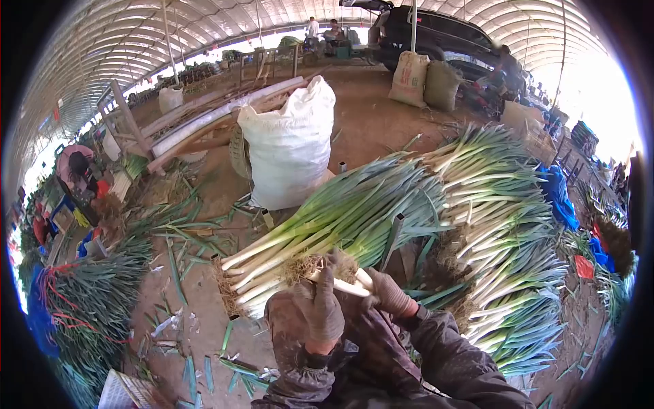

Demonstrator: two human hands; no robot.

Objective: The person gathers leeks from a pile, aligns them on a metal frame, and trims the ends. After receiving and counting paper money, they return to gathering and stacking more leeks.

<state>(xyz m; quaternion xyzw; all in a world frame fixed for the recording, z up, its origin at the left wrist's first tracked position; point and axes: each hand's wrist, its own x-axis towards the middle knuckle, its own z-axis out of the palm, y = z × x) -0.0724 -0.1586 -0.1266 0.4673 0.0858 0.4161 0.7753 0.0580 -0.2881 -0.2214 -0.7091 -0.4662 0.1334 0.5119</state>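
My left hand (320, 315), in a brown-grey work glove, is closed at the bushy root end of a leek, its fingertips partly hidden by the roots. My gloved right hand (390, 294) wraps round white leek stalks (353, 289), which run across in front of my knees. Just beyond both hands lies a pile of long leeks (340, 211), with white stems and roots toward me and green leaves pointing away to the right. A thin metal post (393, 238) stands up among the leaves.
A large white sack (289, 146) stands ahead. A long heap of leeks (507, 252) lies at my right, and tied bundles (95, 300) at my left. Leaf scraps litter the dirt floor. Farther back are sacks (409, 78), a black car (436, 37) and several people.
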